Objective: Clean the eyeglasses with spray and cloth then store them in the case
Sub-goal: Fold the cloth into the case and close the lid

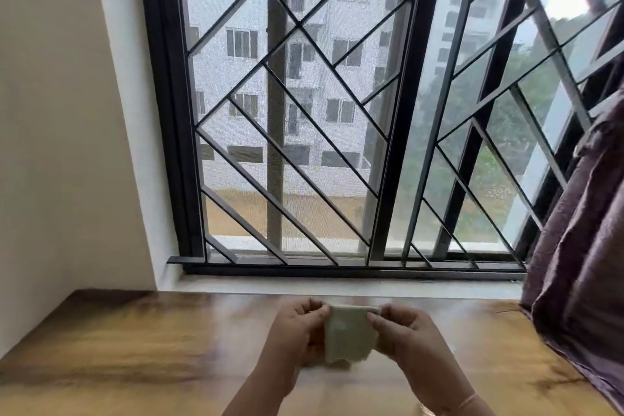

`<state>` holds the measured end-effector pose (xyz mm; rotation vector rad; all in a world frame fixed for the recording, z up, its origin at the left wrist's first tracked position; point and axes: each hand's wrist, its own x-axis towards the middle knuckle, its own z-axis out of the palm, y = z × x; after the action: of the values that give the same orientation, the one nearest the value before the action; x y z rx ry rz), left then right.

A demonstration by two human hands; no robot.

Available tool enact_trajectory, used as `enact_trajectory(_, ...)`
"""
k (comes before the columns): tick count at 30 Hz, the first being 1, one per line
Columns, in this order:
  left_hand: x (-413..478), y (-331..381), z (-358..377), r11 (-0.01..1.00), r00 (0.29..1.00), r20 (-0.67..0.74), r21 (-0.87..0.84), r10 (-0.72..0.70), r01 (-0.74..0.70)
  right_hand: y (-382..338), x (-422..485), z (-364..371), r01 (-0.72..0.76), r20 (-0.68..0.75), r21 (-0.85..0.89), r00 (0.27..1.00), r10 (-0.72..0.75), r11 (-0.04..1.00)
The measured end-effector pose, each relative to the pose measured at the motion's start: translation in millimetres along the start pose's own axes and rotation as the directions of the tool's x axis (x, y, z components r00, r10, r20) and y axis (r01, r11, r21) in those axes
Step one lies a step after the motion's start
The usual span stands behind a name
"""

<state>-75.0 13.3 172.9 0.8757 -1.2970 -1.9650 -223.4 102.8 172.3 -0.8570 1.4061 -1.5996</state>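
curtain (580, 246) at right | wooden counter (118, 348) below | left hand (297, 331) and right hand (401, 334): fingers (319, 311) pinching folded cloth (349, 331) by top corners, above counter | eyeglasses, spray, case not visible | risk: pinch slackens, cloth drops, gathers grit, scratches lenses

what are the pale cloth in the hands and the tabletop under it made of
Cloth: soft matte fabric, pale green, possibly microfibre; it hangs limp from the left hand and right hand, lower edge wavy. Tabletop: wood or wood-look laminate, glossy; brown grain streaks and window glare.
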Motion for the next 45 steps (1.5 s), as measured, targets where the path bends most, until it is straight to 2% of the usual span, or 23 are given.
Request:
enact_trajectory(4, -1, -8, 5, 0.996, 0.996, -0.055, 0.053, -0.064, 0.067, 4, -5, 3, -0.153, -0.031, 0.044, 0.987, 0.155, 0.987)
enact_trajectory(11, 1, -14, -2, 0.991, 0.988, -0.091, 0.048, -0.123, 0.127, 7, -8, 3, -0.227, -0.094, 0.062, 0.968, 0.232, 0.972)
enact_trajectory(20, 11, -27, -10, 0.958, 0.977, -0.209, 0.285, 0.035, 0.027, 20, -2, 0, -0.107, -0.166, -0.209, 0.983, 0.072, 0.972)
enact_trajectory(25, 14, -35, -10, 0.916, 0.956, -0.264, 0.402, 0.124, -0.008, 32, 3, 0, -0.052, -0.24, -0.449, 0.969, -0.064, 0.892)
enact_trajectory(30, 11, -34, -8, 0.883, 0.95, -0.247, 0.466, 0.194, -0.059, 32, 4, 4, -0.026, -0.241, -0.579, 0.96, -0.141, 0.815)
enact_trajectory(35, 11, -34, -11, 0.905, 0.943, -0.28, 0.422, 0.179, -0.047, 38, 6, 3, -0.014, -0.208, -0.675, 0.963, -0.172, 0.737)
enact_trajectory(38, 12, -34, -17, 0.971, 0.973, -0.223, 0.241, 0.064, -0.009, 43, 8, 0, -0.017, -0.202, -0.594, 0.971, -0.129, 0.804)
enact_trajectory(41, 11, -38, -24, 0.992, 0.988, -0.151, 0.118, -0.021, 0.039, 45, 6, 0, -0.079, -0.147, -0.339, 0.989, 0.03, 0.937)
enact_trajectory(43, 10, -43, -27, 0.996, 0.99, -0.126, 0.049, -0.071, 0.077, 47, 4, 1, -0.154, -0.122, -0.176, 0.984, 0.133, 0.972)
enact_trajectory(45, 10, -48, -29, 0.993, 0.988, -0.108, -0.004, -0.114, 0.114, 49, 2, 2, -0.202, -0.108, -0.09, 0.976, 0.192, 0.975)
